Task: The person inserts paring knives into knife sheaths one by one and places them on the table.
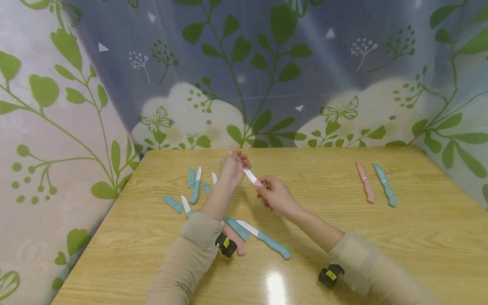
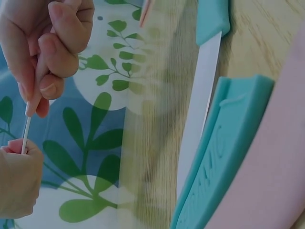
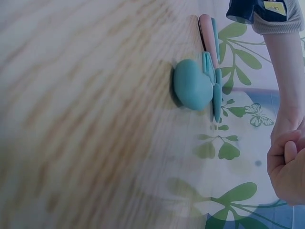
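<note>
Gripping a pink knife [image 1: 249, 174] by its handle, the right hand [image 1: 276, 194] holds it above the far half of the wooden table [image 1: 324, 254], while the left hand [image 1: 233, 169] curls its fingers round a pink sheath [image 1: 228, 151]. The white blade spans the gap between the 2 hands, its tip hidden at the sheath. Around the left forearm [image 1: 218, 201] lie bare knives and teal covers: a teal knife [image 1: 196, 188] beside its upright-lying cover [image 1: 191, 178], a slanted cover [image 1: 172, 204], and 2 more blades that the arm partly blocks. Nearer, a long teal cover [image 1: 237, 229] lies by a larger teal knife [image 1: 273, 245]; a black wrist camera [image 1: 227, 245] partly hides a pink handle [image 1: 235, 242]. Well apart at right, 2 sheathed knives, pink [image 1: 366, 183] and teal [image 1: 385, 186], lie side by side.
</note>
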Available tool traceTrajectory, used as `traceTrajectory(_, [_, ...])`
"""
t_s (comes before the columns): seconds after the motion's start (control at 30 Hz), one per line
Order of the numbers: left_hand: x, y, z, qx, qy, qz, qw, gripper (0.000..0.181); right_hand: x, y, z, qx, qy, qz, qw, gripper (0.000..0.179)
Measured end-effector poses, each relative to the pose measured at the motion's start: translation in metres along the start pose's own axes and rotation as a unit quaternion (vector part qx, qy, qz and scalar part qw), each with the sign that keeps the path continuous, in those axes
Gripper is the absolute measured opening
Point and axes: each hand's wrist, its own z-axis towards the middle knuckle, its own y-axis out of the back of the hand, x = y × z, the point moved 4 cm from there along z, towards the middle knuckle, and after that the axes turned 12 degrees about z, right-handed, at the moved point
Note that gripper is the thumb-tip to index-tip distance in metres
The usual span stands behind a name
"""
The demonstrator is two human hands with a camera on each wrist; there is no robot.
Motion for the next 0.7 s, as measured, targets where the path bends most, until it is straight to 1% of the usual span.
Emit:
traceTrajectory(0.23, [0.0024, -0.0019, -0.0002, -0.002, 0.001, 0.006, 1.0, 0.017, -0.0001, -0.0001, 0.0017, -0.005, -0.008, 0.01, 0.9999, 0.024])
traceTrajectory(0.47, [0.0055, -0.0058, -0.0007, 0.007, 0.006, 0.004, 0.9999, 0.018, 0.0008, 0.0004, 0.004, -0.008, -0.008, 0.017, 0.9998, 0.026])
traceTrajectory(0.7, [0.0094, -0.0092, -0.0002, 0.009, 0.007, 0.007, 0.9999, 0.022, 0.0019, 0.0023, 0.0039, -0.014, -0.008, 0.016, 0.9998, 0.026])
